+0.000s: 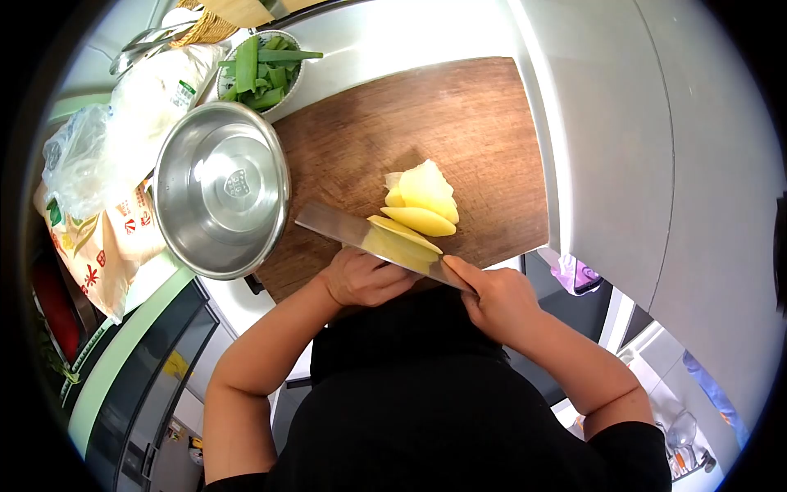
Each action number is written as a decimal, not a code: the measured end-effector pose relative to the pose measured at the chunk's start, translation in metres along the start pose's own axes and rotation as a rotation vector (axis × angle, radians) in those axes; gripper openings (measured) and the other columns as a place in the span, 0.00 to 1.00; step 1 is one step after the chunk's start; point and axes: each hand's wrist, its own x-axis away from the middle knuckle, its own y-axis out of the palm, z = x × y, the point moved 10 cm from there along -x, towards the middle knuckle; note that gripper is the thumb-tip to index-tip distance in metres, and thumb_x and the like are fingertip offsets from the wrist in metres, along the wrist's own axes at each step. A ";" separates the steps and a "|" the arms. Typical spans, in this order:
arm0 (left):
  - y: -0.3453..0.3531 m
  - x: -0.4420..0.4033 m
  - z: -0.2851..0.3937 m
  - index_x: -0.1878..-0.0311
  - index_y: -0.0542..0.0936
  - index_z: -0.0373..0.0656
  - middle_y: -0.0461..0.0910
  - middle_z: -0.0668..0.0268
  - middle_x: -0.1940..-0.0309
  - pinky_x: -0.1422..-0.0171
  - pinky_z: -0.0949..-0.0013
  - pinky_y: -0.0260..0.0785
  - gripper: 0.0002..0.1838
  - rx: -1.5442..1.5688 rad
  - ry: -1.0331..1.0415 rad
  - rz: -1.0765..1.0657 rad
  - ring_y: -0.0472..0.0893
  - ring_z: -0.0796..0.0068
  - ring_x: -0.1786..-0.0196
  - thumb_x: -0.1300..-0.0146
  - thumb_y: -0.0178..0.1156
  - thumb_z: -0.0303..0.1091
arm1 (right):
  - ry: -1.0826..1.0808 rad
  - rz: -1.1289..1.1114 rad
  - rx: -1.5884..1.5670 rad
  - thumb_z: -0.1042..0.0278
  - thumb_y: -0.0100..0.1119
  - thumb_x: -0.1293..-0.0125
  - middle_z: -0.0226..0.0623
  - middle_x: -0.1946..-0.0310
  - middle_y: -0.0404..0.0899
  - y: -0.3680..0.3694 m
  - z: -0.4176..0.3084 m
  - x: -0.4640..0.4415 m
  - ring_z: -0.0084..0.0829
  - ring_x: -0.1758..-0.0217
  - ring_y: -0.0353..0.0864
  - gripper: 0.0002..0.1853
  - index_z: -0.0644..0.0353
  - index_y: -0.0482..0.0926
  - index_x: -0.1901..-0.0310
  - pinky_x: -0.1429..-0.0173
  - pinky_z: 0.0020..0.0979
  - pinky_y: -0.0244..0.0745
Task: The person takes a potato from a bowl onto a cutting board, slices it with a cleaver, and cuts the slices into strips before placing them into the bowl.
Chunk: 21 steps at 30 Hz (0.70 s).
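Note:
My right hand [500, 299] is closed round the handle end of a wide-bladed knife [332, 223], whose blade slants across the near part of the wooden cutting board [344, 139]. Beside the blade, on its near side, my left hand [373, 277] has its fingers curled together; what they press on is hidden behind the blade and hand. Pale yellow slices [420, 220], apparently potato, lie just beyond the blade, with one slice against it. Farther up the board, more thin slices [426, 187] overlap in a pile.
An empty steel bowl [221, 189] stands at the board's left edge. Behind it is a patterned bowl of cut green leaves [262, 72]. Plastic bags [106, 156] lie at the far left, near a woven basket [209, 29]. A grey-white surface [607, 123] borders the right side.

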 end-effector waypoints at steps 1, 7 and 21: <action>-0.006 -0.005 0.004 0.64 0.83 0.46 0.79 0.69 0.62 0.54 0.65 0.73 0.12 -0.050 0.039 0.044 0.79 0.68 0.58 0.54 0.66 0.32 | -0.001 0.000 0.001 0.71 0.58 0.44 0.43 0.81 0.77 0.002 0.000 -0.004 0.44 0.79 0.78 0.21 0.58 0.74 0.47 0.74 0.41 0.73; -0.011 -0.013 0.005 0.72 0.82 0.46 0.70 0.73 0.76 0.69 0.73 0.69 0.06 -0.005 0.060 0.089 0.74 0.76 0.71 0.56 0.66 0.31 | 0.034 -0.025 0.020 0.71 0.58 0.45 0.47 0.79 0.78 0.024 0.010 -0.027 0.49 0.75 0.79 0.20 0.58 0.74 0.48 0.69 0.46 0.74; 0.025 0.004 -0.023 0.58 0.81 0.45 0.78 0.67 0.59 0.51 0.60 0.71 0.13 0.367 -0.247 -0.113 0.79 0.63 0.56 0.49 0.65 0.33 | -0.099 0.097 -0.117 0.74 0.60 0.46 0.39 0.83 0.76 -0.023 -0.015 0.014 0.40 0.82 0.76 0.21 0.58 0.76 0.47 0.76 0.36 0.71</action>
